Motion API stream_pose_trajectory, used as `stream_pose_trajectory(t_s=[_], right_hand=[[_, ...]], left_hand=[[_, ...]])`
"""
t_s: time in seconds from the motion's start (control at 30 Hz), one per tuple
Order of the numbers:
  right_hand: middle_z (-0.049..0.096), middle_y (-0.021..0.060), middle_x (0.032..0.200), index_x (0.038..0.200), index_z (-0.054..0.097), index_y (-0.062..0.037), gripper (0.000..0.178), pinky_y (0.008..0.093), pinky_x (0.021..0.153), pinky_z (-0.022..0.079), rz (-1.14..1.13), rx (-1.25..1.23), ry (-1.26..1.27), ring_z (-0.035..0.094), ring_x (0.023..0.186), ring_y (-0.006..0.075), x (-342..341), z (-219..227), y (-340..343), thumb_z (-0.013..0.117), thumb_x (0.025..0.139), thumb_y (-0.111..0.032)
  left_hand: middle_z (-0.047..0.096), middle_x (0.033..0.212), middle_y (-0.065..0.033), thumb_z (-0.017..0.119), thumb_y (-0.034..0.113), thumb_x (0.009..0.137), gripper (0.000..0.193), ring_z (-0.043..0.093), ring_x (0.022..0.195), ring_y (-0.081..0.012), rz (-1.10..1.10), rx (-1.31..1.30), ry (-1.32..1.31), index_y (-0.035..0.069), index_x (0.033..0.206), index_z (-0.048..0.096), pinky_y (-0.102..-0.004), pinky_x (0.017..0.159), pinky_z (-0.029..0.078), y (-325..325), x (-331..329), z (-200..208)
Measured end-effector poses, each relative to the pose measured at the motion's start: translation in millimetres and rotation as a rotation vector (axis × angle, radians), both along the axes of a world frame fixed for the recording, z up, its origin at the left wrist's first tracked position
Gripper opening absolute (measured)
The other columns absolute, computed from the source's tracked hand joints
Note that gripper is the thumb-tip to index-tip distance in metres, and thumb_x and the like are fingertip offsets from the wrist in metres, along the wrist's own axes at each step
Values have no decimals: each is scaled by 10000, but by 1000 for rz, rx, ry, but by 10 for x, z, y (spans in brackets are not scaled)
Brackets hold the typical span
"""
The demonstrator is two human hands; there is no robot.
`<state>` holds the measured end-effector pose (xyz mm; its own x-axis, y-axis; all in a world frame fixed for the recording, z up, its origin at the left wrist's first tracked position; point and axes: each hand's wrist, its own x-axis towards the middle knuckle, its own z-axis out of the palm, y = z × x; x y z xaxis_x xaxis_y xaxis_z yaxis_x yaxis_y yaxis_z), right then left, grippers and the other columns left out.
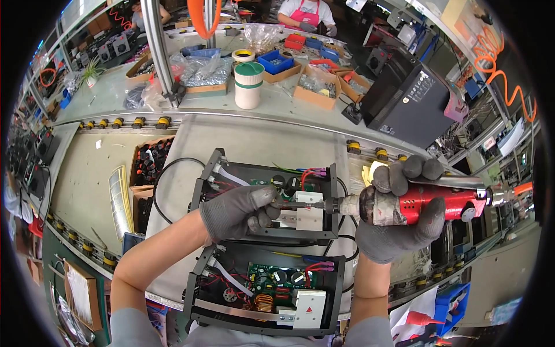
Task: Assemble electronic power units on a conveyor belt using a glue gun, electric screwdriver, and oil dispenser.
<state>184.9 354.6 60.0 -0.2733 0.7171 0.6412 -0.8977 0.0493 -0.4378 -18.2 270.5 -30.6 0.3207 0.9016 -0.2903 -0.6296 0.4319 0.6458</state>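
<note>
My right hand (399,222), in a grey glove, is wrapped round a red air screwdriver (425,203) held level, its bit pointing left. My gloved left hand (240,211) is closed, thumb and fingers pinched at the tip of the bit (306,205); whatever small thing it pinches is hidden. Beneath both hands lies an open black metal case (263,172) with a circuit board, red and white wires and a white block; the hands cover part of it. Nearer me sits a second, similar open case (208,312) with a green board (263,274) and a copper coil.
Both cases rest on a pale board (231,136) over a roller line. Boxes of small black parts (151,162) stand left. Beyond the rail are a white canister with a green lid (248,87), parts trays and a black computer tower (410,101). A co-worker (306,14) sits opposite.
</note>
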Motion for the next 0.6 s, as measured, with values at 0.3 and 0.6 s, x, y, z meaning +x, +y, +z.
stream_pose_trajectory(t_s=[0.3,0.6], right_hand=[[571,85,1048,1105,511,-128,423,340,548,521,56,6,-30,539,746,166,134,-155,204,675,748,-284],[580,59,1024,1114,526,-137,415,317,577,496,-20,110,-70,577,801,175,134,-69,301,682,752,-266]], left_hand=[[518,761,18,653,405,837,367,437,573,-17,-66,23,86,69,933,543,-131,480,381,80,64,48],[543,738,2,599,419,870,408,469,612,-64,-84,103,453,21,961,604,-212,573,419,398,8,256]])
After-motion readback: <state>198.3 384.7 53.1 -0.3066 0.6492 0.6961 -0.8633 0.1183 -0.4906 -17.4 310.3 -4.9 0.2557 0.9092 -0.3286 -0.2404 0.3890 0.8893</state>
